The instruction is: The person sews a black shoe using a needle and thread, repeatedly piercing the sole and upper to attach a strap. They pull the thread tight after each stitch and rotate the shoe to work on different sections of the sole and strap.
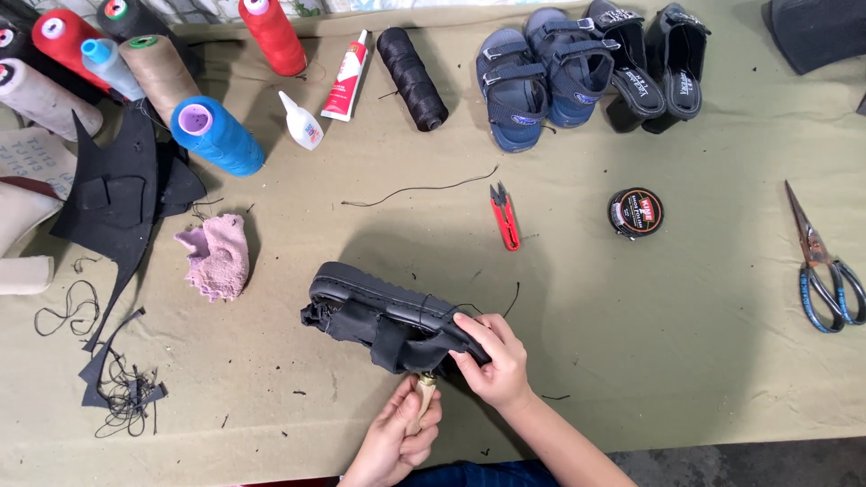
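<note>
A black sandal (379, 311) lies on its side on the olive cloth, sole turned away from me. My right hand (492, 356) grips the sandal's strap end at its near right side. Just below the sandal, my left hand (397, 437) is closed around a tool with a pale wooden handle (425, 390), whose tip goes into the sandal's black straps. A thin black thread runs from the sandal toward the right.
Red thread snips (504, 216), a round polish tin (635, 213), large scissors (825, 266), a pink cloth (216, 257), thread cones (216, 135), a black thread spool (412, 77), two glue containers (345, 77), black scraps (122, 198) and two sandal pairs (586, 68) surround the work spot.
</note>
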